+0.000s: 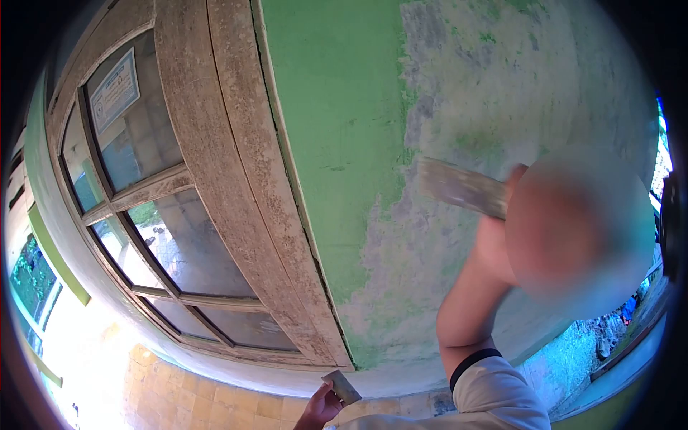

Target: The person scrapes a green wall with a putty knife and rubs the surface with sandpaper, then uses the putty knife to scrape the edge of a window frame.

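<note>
Clasping a flat tool in right grip, right of the window frame, pointed along its long axis toward that frame, slightly upward; pinching a grey plate in left grip, below it.

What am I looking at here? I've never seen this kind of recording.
There is no machine: a person works bare-handed, and the single, round-edged picture comes from a camera on their head. The right hand, partly hidden by a blur, holds a flat tool up at a green wall with a large patchy, whitish area; I cannot tell whether they touch. Near the bottom, the left hand holds a flat greyish piece. At left are wood-framed glass panes, above a tiled floor.
</note>
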Demonstrator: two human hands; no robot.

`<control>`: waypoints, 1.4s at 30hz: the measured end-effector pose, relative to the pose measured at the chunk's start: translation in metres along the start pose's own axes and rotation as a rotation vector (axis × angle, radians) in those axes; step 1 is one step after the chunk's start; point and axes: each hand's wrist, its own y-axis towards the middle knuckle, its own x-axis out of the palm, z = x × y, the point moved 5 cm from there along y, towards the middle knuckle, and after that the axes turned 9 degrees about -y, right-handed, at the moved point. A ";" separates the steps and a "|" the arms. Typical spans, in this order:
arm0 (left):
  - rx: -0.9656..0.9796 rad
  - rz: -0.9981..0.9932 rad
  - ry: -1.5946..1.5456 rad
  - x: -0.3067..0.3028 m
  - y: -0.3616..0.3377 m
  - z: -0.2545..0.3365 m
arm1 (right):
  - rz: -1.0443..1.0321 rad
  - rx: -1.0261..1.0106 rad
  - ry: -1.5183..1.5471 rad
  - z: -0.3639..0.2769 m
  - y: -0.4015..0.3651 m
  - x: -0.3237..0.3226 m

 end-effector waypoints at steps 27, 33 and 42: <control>0.007 -0.009 -0.025 -0.012 0.002 0.004 | 0.070 -0.025 -0.028 -0.009 -0.001 0.006; 0.019 0.033 0.000 -0.017 -0.001 0.002 | 0.114 0.155 0.087 0.034 -0.010 0.011; 0.003 -0.001 -0.017 -0.024 0.001 0.002 | 0.110 0.042 0.016 0.015 -0.008 0.006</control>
